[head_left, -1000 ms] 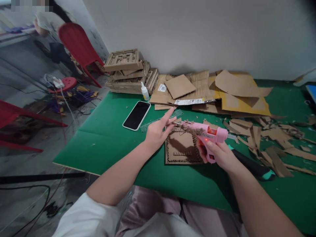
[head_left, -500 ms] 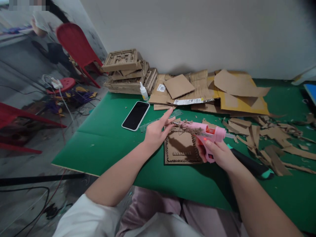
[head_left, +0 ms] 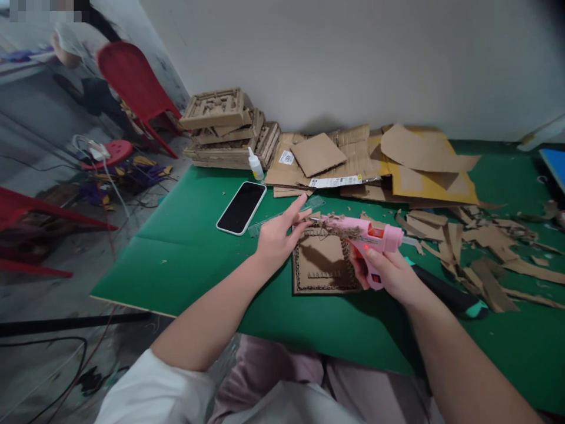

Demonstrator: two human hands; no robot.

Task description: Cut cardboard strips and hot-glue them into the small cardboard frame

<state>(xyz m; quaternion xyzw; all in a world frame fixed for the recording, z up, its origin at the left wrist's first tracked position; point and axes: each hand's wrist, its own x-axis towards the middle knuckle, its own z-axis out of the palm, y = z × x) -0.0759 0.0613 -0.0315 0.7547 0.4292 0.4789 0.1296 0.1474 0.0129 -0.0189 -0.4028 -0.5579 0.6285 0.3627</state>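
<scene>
Over the green worktop (head_left: 145,259), the right hand (head_left: 391,275) grips a pink glue gun (head_left: 391,238); the left hand (head_left: 277,237) slants beside its nozzle (head_left: 314,219), index extended, whether pinching anything unclear.

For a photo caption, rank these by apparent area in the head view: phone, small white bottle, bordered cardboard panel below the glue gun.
1. Bordered cardboard panel, though partly covered
2. Phone
3. Small white bottle

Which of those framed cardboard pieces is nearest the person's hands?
The single piece beneath the pink glue gun; the others form the stack beside the white bottle.
</scene>
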